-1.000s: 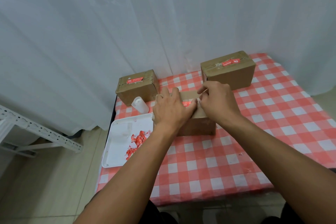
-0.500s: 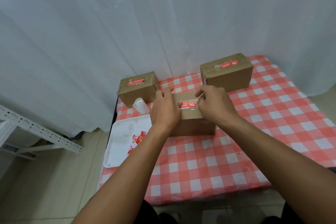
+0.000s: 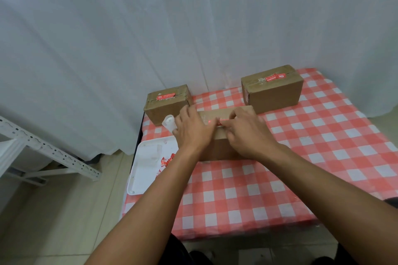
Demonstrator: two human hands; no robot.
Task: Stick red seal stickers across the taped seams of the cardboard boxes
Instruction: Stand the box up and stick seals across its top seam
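We've got the checked table (image 3: 323, 157), three boxes. Both hands on the near box (image 3: 217, 146): left hand (image 3: 193, 133) flat, fingers spread, pressing its top; right hand (image 3: 247, 135) fingers curled, pinching the red sticker (image 3: 213, 122) at the seam. Risk: a crooked or creased stick if the box slides. Far boxes (image 3: 167, 103) (image 3: 272, 90) already sealed; their print is unreadable.
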